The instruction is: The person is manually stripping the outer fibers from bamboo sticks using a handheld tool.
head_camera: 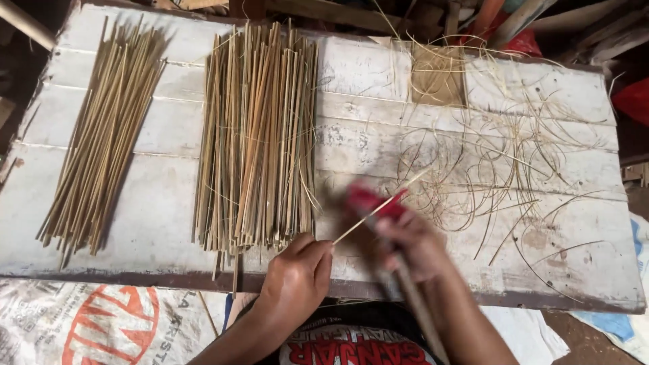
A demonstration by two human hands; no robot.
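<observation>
We are pinching a thin bamboo stick (378, 211) in our left hand (296, 274) while our blurred right hand (409, 243) is gripping a red-handled knife (372, 203); we are keeping fingertips behind the blade.

Bare board (169, 128) between the slanted stick bundle (101, 142) and the flat strip stack (257, 135): a narrow lane, widening toward the near edge. Right of the stack, open planks as far as the tangle of curled shavings (493, 169), which clutters the right half. Both hands crowd the near middle edge.
</observation>
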